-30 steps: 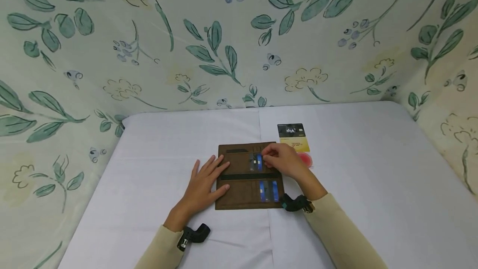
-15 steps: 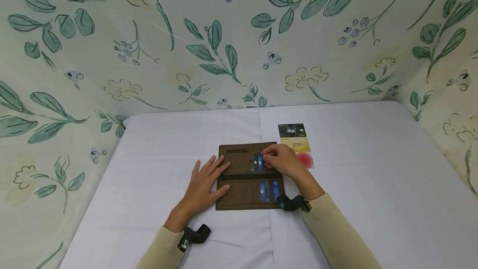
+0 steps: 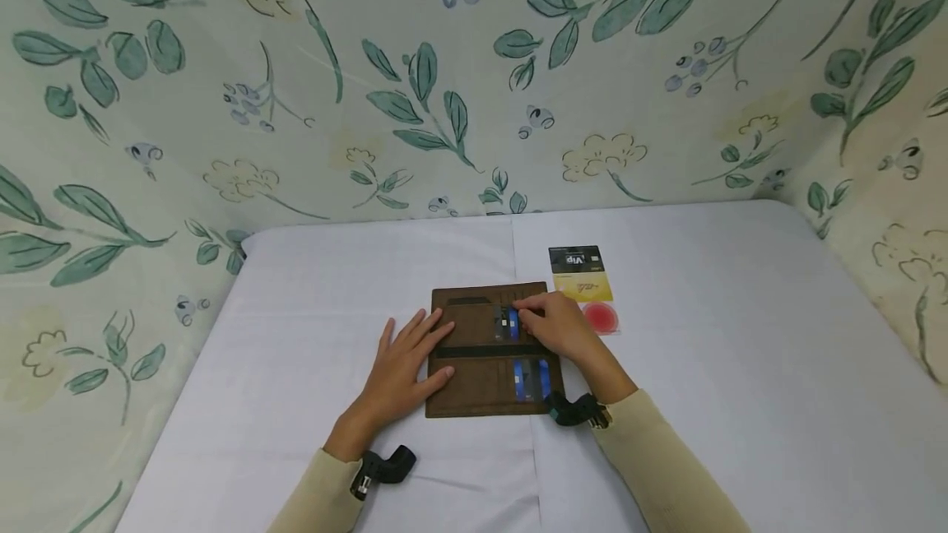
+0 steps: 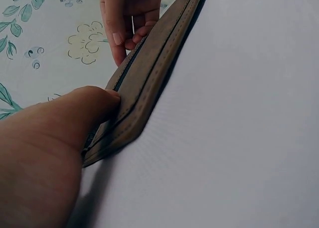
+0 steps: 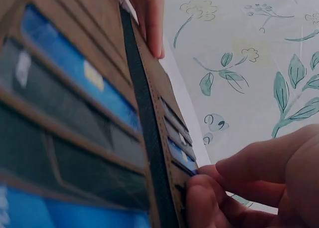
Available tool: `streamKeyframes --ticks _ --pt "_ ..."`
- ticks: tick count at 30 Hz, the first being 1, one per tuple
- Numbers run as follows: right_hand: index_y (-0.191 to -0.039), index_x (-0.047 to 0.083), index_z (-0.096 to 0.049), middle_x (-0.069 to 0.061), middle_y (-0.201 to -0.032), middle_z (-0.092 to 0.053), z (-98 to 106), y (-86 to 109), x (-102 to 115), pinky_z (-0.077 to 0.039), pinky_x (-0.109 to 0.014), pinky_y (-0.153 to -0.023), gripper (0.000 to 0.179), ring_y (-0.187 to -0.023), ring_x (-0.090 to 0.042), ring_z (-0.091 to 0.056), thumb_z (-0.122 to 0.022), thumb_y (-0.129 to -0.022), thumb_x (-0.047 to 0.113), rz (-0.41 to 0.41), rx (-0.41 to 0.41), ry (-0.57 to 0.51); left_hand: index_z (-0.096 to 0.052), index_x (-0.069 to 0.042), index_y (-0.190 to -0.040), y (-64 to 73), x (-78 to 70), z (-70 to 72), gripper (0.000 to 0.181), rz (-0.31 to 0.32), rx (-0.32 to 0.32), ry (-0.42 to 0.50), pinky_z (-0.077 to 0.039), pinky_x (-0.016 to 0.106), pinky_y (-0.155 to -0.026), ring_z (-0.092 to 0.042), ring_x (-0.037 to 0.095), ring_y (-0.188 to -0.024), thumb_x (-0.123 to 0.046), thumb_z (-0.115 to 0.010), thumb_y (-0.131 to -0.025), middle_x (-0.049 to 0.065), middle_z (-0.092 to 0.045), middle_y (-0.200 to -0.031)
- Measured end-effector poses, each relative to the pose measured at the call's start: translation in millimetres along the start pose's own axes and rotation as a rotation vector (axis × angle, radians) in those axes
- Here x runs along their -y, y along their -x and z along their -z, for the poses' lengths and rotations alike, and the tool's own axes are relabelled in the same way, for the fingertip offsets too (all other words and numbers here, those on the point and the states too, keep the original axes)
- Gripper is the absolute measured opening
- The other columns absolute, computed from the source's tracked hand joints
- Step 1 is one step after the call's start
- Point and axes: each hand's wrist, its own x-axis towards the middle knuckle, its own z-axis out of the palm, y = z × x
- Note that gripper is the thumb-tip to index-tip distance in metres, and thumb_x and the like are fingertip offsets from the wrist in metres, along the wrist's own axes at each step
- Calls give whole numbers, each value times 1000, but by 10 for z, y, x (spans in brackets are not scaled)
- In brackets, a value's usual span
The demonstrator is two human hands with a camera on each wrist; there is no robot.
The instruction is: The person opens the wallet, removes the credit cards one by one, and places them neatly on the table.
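A brown wallet [image 3: 474, 385] lies unfolded on the white-covered table. My left hand [image 3: 403, 364] rests on its left side with the fingers spread; in the left wrist view the thumb [image 4: 102, 101] presses on the wallet's edge. At the upper right half, my right hand [image 3: 559, 323] pinches the edge of a blue card [image 5: 182, 157] that sits in a slot. Its thumb and fingertips meet at that card's end in the right wrist view. Dark cards [image 3: 499, 323] sit beside it. The lower half holds blue and dark cards [image 3: 532, 381] in its slots.
Behind the right hand lie a black-and-gold card [image 3: 580, 271] marked "Vip" and a card with a red round patch [image 3: 601, 318]. White cloth [image 3: 333, 286] covers the table. A floral curtain [image 3: 296, 122] stands at its back and sides.
My right hand and forearm have shifted slightly left and toward me, showing more of the red-patched card. The left hand has stayed in place on the wallet.
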Motion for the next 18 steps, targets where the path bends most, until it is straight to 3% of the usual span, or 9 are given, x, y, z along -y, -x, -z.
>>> streamKeyframes --ticks 9,18 --pt "-114 2 -69 -11 -98 -65 46 -31 -42 -53 -31 -76 24 -81 -20 -59 -58 -95 10 -44 36 -203 -44 -20 -146 -6 9 -30 63 0 -4 -4 -9 65 -110 -28 30 -143 -47 -60 -91 5 -34 -154" --pt "-111 1 -66 -11 -97 -65 81 -22 12 -53 -30 -78 20 -83 -21 -59 -58 -94 8 -61 55 -295 -45 -20 -146 -24 10 -11 63 -6 -9 -1 -10 66 -109 -29 31 -142 -46 -61 -91 5 -35 -154"
